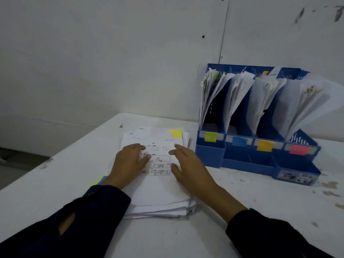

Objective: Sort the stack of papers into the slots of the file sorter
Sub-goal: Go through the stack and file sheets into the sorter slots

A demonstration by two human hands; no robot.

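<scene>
A stack of white papers (158, 190) lies on the table in front of me. Its top sheet shows printed text and small comic drawings, with a yellow sticky tab (177, 133) at its far corner. My left hand (128, 164) rests flat on the left half of the top sheet, fingers spread. My right hand (188, 168) rests on the right half, fingers relaxed and pointing away from me. To the right stands a blue file sorter (210, 153) with several slots, each holding leaning papers and marked in front with a yellow, blue, orange or pink tab.
The white table (260, 205) is stained near its right side. A white wall stands close behind the sorter. The table's left edge runs diagonally, with floor beyond it. Coloured tabs (100, 180) peek out from the stack near my left wrist.
</scene>
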